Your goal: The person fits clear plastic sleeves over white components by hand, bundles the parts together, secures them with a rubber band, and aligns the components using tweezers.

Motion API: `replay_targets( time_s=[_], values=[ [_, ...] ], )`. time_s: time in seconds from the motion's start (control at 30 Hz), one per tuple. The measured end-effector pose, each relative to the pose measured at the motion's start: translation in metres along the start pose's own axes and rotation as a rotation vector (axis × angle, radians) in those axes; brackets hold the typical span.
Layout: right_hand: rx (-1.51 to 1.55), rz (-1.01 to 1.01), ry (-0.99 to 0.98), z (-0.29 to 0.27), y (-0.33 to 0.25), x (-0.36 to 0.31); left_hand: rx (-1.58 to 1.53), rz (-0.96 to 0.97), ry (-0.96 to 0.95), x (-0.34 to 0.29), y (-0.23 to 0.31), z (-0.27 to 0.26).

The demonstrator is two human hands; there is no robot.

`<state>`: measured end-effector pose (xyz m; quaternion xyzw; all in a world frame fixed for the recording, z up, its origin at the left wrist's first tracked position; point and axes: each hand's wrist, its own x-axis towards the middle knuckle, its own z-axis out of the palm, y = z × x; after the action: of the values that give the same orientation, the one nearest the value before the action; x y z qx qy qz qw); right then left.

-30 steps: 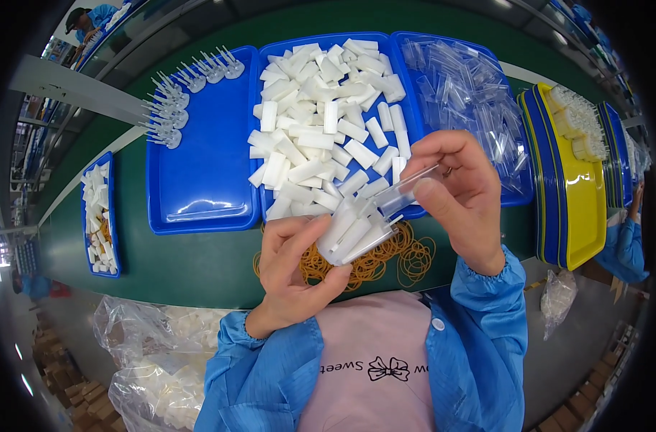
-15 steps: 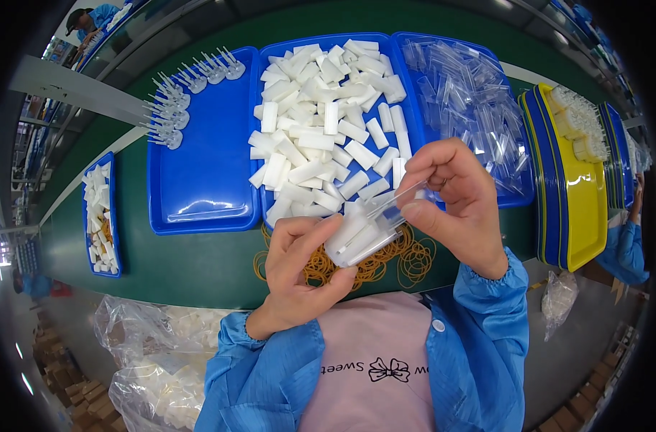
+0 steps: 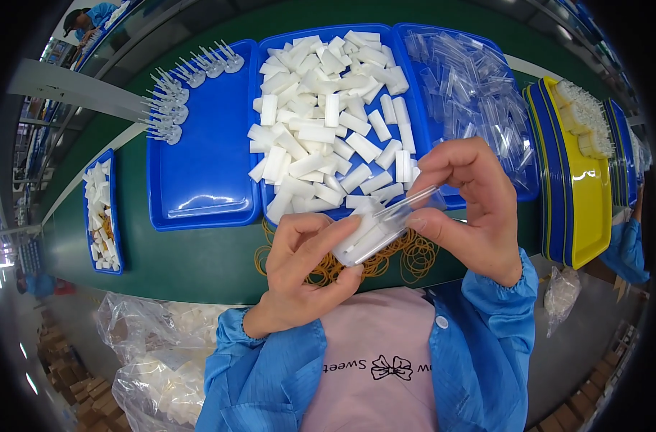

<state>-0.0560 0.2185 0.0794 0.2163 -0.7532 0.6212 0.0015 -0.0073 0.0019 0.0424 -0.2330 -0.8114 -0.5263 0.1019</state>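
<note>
Over the near edge of the middle tray, my left hand (image 3: pixel 292 270) grips the base of a clear plastic pronged part (image 3: pixel 353 252) with white foam inside it. The part is tilted, its prongs pointing up and to the right. My right hand (image 3: pixel 479 209) pinches a clear plastic sleeve (image 3: pixel 432 196) around the prong ends; its exact outline is hard to make out. White foam blocks (image 3: pixel 317 133) fill the middle tray beyond my hands. Tan rubber bands (image 3: pixel 418 259) lie on the table beneath them.
Finished-looking pronged parts (image 3: pixel 171 108) stand along the rim of the left blue tray (image 3: pixel 202 162). Loose clear plastic pieces (image 3: pixel 468 93) fill the right tray. Stacked trays, a yellow one (image 3: pixel 590 216) on top, stand far right. A small blue tray (image 3: pixel 117 216) holds foam scraps at left.
Both hands and the held part have shifted slightly to the right. My right hand has moved a little more than the left and still pinches the sleeve.
</note>
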Motion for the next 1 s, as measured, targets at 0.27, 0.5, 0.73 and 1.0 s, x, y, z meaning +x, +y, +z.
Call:
replay_targets(
  time_s=[0.27,0.5,0.73,1.0],
  values=[
    [0.129,0.027,0.023,0.003,0.01,-0.001,-0.097,-0.005,-0.035,-0.001,-0.004,0.002],
    [0.097,0.007,0.022,0.004,0.009,-0.001,-0.158,-0.019,-0.055,-0.002,-0.007,0.003],
    [0.147,0.047,-0.029,0.003,0.01,0.001,-0.248,-0.031,-0.052,-0.002,-0.012,0.006],
    [0.095,0.05,-0.014,0.002,0.01,-0.001,-0.247,-0.118,-0.063,-0.003,-0.015,0.005]
  ],
)
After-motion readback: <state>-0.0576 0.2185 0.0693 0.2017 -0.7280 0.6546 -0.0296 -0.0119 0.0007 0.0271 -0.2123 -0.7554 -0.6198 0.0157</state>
